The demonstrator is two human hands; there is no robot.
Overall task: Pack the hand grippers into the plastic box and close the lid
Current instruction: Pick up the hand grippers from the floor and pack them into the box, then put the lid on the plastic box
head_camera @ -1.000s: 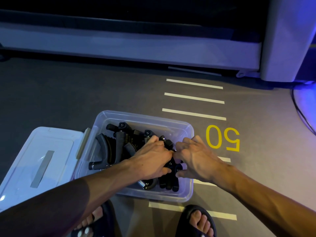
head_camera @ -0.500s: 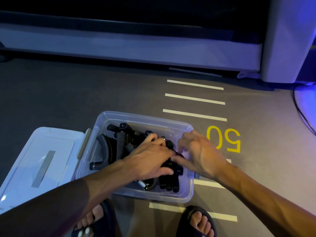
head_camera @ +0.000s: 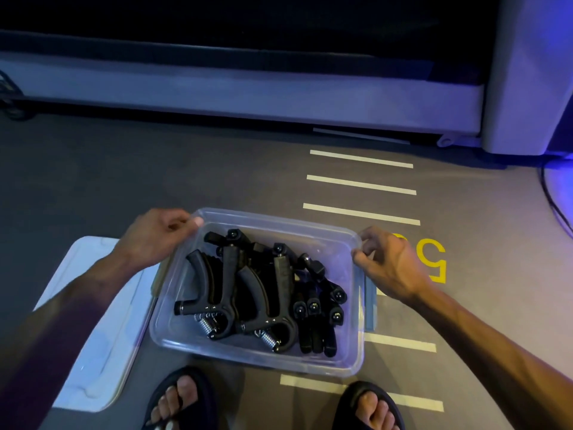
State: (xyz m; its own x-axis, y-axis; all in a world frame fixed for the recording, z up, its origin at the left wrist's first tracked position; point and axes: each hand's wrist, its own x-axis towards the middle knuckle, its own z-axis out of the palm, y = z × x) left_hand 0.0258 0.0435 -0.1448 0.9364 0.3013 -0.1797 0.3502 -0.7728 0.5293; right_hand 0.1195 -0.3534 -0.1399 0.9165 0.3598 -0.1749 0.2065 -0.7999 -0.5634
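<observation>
Box's gonna be heavy-ish with all those steel-spring hand grippers (head_camera: 257, 290) piled in the plastic box (head_camera: 356, 346) between the left hand (head_camera: 155, 237) and right hand (head_camera: 387, 262), fingers loosely curled at the slick rims, lid (head_camera: 93, 352) under the left forearm.

Black hand grippers (head_camera: 248, 287) fill the open clear plastic box (head_camera: 341, 364).

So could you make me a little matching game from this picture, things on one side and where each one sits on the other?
Things:
1. hand grippers
2. lid
3. left hand
4. right hand

Places:
A. at the plastic box's far left corner
B. flat on the floor, left of the box
C. at the box's right rim
D. piled inside the box

Pairs: 1-D, 2-B, 3-A, 4-C
</observation>
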